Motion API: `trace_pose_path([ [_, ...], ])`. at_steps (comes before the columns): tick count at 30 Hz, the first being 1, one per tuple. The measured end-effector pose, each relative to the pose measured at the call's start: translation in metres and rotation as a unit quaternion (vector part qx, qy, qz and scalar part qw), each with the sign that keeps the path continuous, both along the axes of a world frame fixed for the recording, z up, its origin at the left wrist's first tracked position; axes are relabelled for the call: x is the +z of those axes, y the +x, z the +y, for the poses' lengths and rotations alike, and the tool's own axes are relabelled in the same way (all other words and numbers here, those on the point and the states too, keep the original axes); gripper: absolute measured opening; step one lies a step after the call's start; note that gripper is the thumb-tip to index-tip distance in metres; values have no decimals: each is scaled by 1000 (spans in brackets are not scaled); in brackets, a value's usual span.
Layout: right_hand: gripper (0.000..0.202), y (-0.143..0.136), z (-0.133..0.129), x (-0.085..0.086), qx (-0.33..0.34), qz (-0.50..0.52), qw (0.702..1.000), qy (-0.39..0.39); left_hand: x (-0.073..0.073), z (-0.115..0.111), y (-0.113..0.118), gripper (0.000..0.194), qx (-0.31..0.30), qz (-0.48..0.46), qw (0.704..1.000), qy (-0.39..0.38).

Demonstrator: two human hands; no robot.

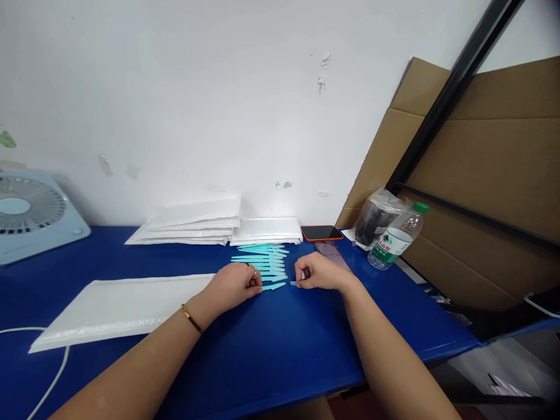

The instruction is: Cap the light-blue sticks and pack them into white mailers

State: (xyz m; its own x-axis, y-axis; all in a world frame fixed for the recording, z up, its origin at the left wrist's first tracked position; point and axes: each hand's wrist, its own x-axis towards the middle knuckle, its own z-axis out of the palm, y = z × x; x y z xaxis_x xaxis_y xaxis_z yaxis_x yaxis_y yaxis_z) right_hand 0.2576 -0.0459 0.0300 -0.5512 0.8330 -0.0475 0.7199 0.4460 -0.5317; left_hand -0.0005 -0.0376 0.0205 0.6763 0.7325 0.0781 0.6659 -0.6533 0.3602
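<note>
Closed in a pinch, my left hand (pixel 234 286) holds the handle end of a teal eyebrow razor (pixel 275 286), whose slim blade end points right. A small clear cap (pixel 293 283) sticks out from the pinched fingers of my right hand (pixel 318 272), a short gap away from the razor tip. Behind my left hand, several more teal razors (pixel 262 259) lie side by side in a column on the blue table (pixel 280 344). My left fingers partly cover the nearest ones.
White padded envelopes (pixel 192 219) are stacked by the wall, and one envelope (pixel 126 303) lies under my left forearm. Two phones, one orange-edged (pixel 322 233) and one lit (pixel 331 254), lie behind my right hand. A water bottle (pixel 394 240) stands right; a fan (pixel 39 213) stands left.
</note>
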Motion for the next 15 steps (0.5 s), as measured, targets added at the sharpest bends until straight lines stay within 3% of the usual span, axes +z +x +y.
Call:
trace_pose_path([
  [8, 6, -15, -3, 0, 43, 11, 994, 103, -2, 0, -1, 19, 2, 4, 1000, 27],
  [15, 9, -24, -3, -7, 59, 32, 992, 108, -4, 1, 1, 22, -4, 6, 999, 37],
])
